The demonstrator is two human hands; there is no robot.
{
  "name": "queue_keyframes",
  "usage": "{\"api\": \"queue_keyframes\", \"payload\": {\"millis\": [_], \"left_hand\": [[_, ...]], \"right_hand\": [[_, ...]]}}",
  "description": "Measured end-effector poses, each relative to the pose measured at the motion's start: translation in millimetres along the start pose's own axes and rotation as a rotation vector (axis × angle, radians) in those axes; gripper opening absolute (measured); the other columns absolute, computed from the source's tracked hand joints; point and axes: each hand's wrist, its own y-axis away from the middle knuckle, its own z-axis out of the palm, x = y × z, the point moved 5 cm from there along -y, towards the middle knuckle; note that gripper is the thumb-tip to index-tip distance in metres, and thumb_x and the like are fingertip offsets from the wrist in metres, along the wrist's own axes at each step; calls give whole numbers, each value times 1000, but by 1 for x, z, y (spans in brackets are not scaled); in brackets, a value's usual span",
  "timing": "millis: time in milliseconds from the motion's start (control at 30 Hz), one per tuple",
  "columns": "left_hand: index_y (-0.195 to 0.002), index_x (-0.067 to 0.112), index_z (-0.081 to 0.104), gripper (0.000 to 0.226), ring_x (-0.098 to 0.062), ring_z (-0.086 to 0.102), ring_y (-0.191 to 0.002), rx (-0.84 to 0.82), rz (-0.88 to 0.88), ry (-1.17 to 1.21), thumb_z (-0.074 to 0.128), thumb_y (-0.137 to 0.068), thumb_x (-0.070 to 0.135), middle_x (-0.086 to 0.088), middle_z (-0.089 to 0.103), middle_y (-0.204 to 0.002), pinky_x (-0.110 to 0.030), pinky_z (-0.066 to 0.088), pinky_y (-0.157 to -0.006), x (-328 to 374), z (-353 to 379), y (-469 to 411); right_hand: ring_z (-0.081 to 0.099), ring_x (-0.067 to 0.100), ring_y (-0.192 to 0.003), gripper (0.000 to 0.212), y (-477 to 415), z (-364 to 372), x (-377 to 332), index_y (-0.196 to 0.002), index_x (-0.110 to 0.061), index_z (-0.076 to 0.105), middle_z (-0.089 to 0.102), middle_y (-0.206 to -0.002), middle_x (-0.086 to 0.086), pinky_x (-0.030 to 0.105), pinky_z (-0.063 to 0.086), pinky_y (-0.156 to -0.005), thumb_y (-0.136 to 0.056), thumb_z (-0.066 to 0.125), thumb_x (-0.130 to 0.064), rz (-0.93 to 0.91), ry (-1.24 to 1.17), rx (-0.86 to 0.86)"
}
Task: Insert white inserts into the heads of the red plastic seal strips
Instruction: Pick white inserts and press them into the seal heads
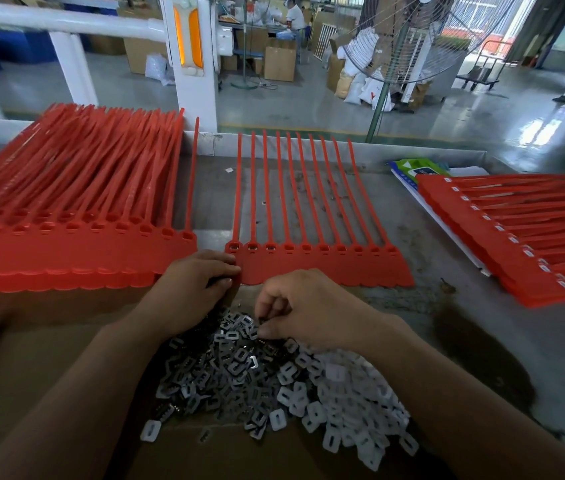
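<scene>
1. The row of red seal strips (315,263) lies in the middle of the worktop (447,323), heads toward the near edge and tails reaching the far edge; we see no white in its heads
2. Our left hand (198,285) grasps the row's left end, fingers (226,269) curled onto the flat band below the heads
3. Our right hand (308,306) sits at the far side of the pile of white inserts (343,403), which lies on cardboard (49,358) at the near edge, mixed with grey metal pieces (225,365); its thumb and forefinger are closed together, but whether they grasp a piece we cannot tell
4. We judge the inserts light, stiff and smooth, so easy to fumble; we would pinch one by its flat sides
5. The tails look thin and whippy and the band stiffer, so we would steady the row by the band, close to the head being filled
6. An unfilled stack (66,220) sits at the left edge; a stack with white in its heads (516,237) lies toward the right edge
</scene>
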Motion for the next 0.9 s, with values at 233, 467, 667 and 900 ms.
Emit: {"api": "queue_keyframes", "payload": {"millis": [233,467,667,900], "left_hand": [[-113,16,64,28,3,41,-110,-3,-3,2,57,-87,10,7,54,-125,-15,26,-97,0,0,1],[-112,14,65,27,3,42,-108,5,13,-9,58,-86,9,6,56,-124,-13,25,-95,0,1,0],[-113,16,64,28,3,41,-109,-5,13,-20,57,-87,10,7,55,-125,-16,26,-98,-1,1,0],[-114,15,63,28,3,41,-109,-3,9,-10,56,-87,10,7,55,-126,-16,26,-97,0,0,1]], "right_hand": [[50,-11,-63,11,2,-3,-1,-73,-21,65,56,-65,-18,8,41,-61,-72,77,-21,-26,-21,22],[52,-10,-60,10,1,-11,7,-76,-20,63,57,-67,-16,4,41,-59,-84,64,-14,-26,-21,69],[57,-5,-64,16,-2,-35,23,-73,-28,59,59,-71,-17,13,45,-67,-85,63,-18,70,-98,219],[65,15,-74,14,-24,-55,47,-89,-15,64,67,-83,3,28,55,-76,-82,65,-3,287,-172,276]]}}
